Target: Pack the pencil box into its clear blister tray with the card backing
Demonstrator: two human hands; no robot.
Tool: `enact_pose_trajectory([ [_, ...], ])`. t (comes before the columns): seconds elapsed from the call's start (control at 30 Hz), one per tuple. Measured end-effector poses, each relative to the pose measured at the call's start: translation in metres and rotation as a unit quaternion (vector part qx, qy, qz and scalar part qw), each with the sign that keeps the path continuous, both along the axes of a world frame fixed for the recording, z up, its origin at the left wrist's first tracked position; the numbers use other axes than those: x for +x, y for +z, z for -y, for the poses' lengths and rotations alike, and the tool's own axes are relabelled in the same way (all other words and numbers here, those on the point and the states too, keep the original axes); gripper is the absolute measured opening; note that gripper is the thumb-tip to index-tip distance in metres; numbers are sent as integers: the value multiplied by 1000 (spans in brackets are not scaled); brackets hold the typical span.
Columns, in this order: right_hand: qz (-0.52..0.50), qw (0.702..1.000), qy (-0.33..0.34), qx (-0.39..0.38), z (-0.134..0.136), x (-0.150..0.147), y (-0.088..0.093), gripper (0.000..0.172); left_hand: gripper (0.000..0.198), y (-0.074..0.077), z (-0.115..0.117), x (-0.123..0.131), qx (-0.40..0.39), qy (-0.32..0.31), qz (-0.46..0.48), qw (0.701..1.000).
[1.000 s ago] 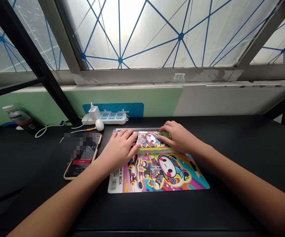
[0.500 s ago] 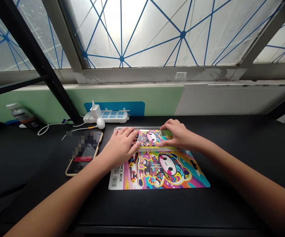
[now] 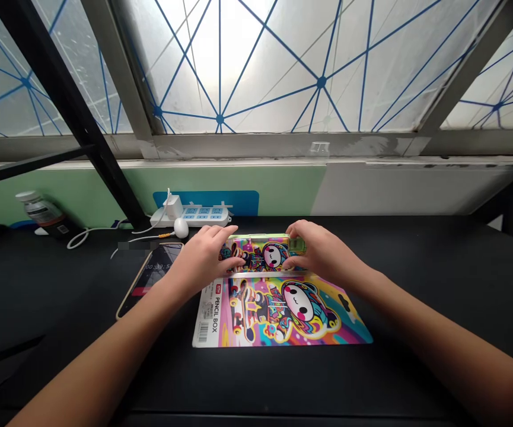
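Observation:
A pencil box (image 3: 256,254) with a bright cartoon print and a green-yellow rim lies between my two hands, along the back edge of a printed card. My left hand (image 3: 207,252) grips its left end, thumb across the front face and fingers over the top. At the right end, my right hand (image 3: 321,246) holds it near a green translucent part, thumb in front and fingers behind. The flat card (image 3: 300,317), lettered PENCIL BOX with a barcode, rests on the table and shows the same skateboarding figure. The box's underside is hidden.
A phone (image 3: 152,276) lies beside my left forearm on the black table (image 3: 256,379). Behind it are a white power strip (image 3: 205,214), a cable with a round white piece (image 3: 181,228), and a tilted bottle (image 3: 42,210). A black post (image 3: 72,112) rises at the back left.
My left hand has shifted left from the top of the pencil box to its end. The box's printed front now faces me more. The camera view has tilted up a little.

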State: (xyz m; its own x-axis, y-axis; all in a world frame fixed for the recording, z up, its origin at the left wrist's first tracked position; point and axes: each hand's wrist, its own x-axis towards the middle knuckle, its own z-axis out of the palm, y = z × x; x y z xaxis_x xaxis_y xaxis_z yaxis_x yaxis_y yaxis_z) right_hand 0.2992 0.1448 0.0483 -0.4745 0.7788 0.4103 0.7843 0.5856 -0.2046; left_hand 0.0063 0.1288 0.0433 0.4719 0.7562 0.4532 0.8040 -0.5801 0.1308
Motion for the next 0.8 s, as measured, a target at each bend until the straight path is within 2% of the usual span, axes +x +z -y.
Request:
enact_pose_trajectory([
  [0.1, -4, 999, 21, 27, 6, -1, 8, 29, 52, 4, 0, -1, 23, -26, 12, 999],
  [0.2, -6, 995, 44, 92, 22, -3, 21, 22, 33, 18, 8, -2, 66, -57, 21, 996],
  [0.3, -18, 985, 46, 165, 52, -1, 30, 25, 24, 34, 31, -2, 137, -92, 22, 986],
  [0.37, -36, 982, 40, 179, 78, 4, 27, 27, 24, 36, 54, -2, 151, -98, 24, 983],
  [0.43, -51, 982, 51, 176, 102, 9, 16, 33, 28, 25, 79, -2, 123, -117, 24, 985],
  [0.5, -52, 981, 76, 173, 120, 15, -2, 35, 34, 4, 100, -3, 95, -127, 43, 986],
  [0.63, -18, 981, 101, 163, 133, 23, -34, 26, 37, -38, 124, -9, 15, -57, 103, 993],
  [0.7, -9, 984, 102, 146, 133, 25, -42, 25, 41, -47, 130, -12, -57, -22, 132, 989],
  [0.8, -17, 989, 98, 106, 131, 26, -44, 33, 56, -47, 133, -16, -150, 25, 156, 976],
])
